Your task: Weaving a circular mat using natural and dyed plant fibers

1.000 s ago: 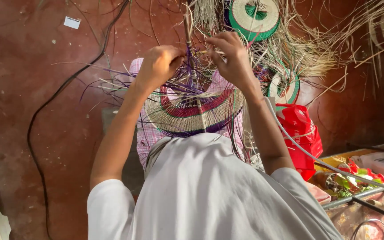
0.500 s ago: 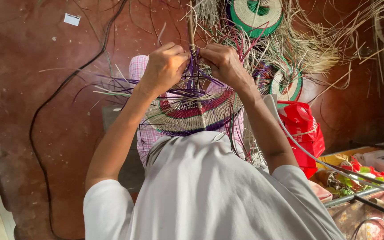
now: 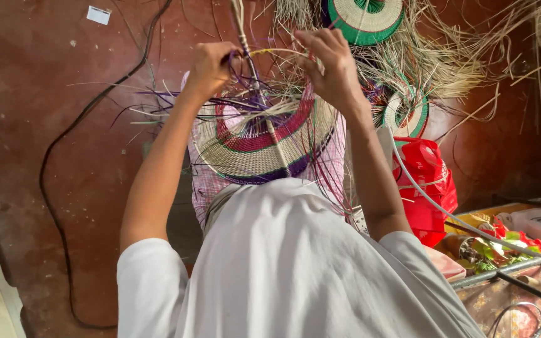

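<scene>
A half-woven round basket with cream, red, green and purple bands rests on my lap, its loose straw stakes fanning outward. My left hand is closed on purple and straw strands at the basket's upper left rim. At the upper right rim my right hand pinches pale straw strands, with a yellow strand arcing between the two hands. A bundle of upright stakes rises between my hands.
A green and cream woven disc and another small woven piece lie among loose straw on the reddish floor. A red plastic bag sits to the right. A black cable curves over the floor on the left.
Both hands have kept working the strands at the basket's rim, the right hand lifting and spreading slightly. The basket has tilted a little.
</scene>
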